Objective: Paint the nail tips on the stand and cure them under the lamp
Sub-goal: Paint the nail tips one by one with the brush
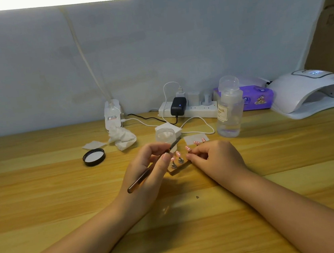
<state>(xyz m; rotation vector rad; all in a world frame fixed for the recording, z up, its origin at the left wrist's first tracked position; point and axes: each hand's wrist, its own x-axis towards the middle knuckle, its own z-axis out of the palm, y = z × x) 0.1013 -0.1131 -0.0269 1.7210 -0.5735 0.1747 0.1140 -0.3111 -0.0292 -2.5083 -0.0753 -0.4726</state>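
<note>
A clear stand (pixel 177 170) lies on the wooden table in the middle, carrying several pink nail tips (pixel 178 153) on small metal holders. My left hand (pixel 146 170) grips a brown-handled brush (pixel 140 178), whose tip points up and right toward an open clear jar (pixel 166 136). On the stand's right side, my right hand (pixel 215 158) holds it with curled fingers and hides that end. The white curing lamp (pixel 308 93) stands at the far right, its display lit.
A black jar lid (pixel 94 157) and crumpled tissue (pixel 121 137) lie to the left. A clear pump bottle (pixel 229 108), a power strip (pixel 189 108) with cables, a purple tissue pack (pixel 256 96) and white wipes (pixel 196 138) sit behind the hands.
</note>
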